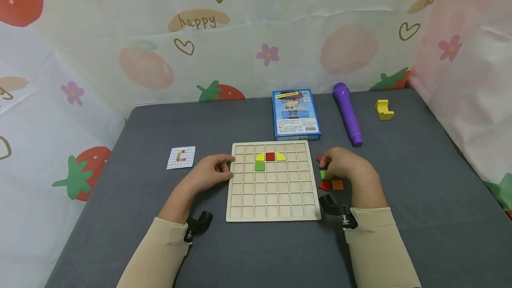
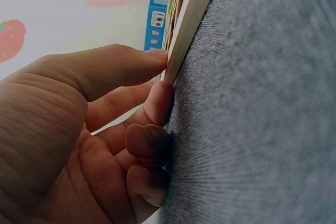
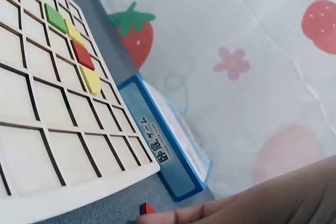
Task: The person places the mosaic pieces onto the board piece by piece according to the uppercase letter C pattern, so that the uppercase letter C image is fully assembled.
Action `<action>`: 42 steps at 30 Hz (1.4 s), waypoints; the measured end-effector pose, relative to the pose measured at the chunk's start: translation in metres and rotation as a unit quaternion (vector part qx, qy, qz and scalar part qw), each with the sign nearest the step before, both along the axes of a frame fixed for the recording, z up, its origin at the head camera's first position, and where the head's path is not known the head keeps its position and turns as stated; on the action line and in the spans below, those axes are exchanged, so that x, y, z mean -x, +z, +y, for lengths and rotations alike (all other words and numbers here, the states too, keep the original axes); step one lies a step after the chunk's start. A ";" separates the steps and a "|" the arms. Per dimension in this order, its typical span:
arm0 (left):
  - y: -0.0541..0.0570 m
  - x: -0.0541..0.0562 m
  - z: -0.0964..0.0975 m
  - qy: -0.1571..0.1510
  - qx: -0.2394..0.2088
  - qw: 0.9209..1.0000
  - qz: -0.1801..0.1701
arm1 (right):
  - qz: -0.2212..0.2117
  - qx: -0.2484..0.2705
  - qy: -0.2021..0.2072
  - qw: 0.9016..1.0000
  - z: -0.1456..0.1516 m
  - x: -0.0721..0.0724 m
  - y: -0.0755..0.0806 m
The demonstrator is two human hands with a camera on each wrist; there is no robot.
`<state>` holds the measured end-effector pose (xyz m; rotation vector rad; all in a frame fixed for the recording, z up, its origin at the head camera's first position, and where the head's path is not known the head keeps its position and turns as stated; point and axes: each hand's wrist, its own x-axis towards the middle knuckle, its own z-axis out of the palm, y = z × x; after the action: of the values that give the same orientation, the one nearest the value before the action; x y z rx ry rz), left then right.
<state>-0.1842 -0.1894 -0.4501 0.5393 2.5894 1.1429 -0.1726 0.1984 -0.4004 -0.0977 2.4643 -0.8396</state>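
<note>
A pale wooden grid board (image 1: pixel 272 199) lies flat on the dark table. In its upper rows sit a red square (image 1: pixel 270 157) between two yellow rounded pieces (image 1: pixel 260 157), and a green square (image 1: pixel 260 166) below the left one. My left hand (image 1: pixel 205 172) touches the board's left edge with thumb and forefinger, the other fingers bent loosely in the left wrist view. To the right of the board my right hand (image 1: pixel 347 164) has its fingertips down at a loose green piece (image 1: pixel 323 174); I cannot tell if they pinch it.
Loose red pieces (image 1: pixel 325 185) and an orange square (image 1: pixel 338 185) lie by the right hand. A pattern card (image 1: pixel 181 158) lies left of the board. Behind are a blue box (image 1: pixel 297 114), a purple microphone-shaped cylinder (image 1: pixel 348 114) and a yellow notched block (image 1: pixel 384 110).
</note>
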 end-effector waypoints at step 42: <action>0.000 0.001 0.002 0.003 0.000 1.000 0.001 | 0.187 0.104 0.014 0.977 -0.039 -0.008 0.029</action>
<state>-0.1849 -0.1879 -0.4499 0.5347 2.5944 1.1444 -0.1647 0.1593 -0.3716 -0.3981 2.6999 -1.1524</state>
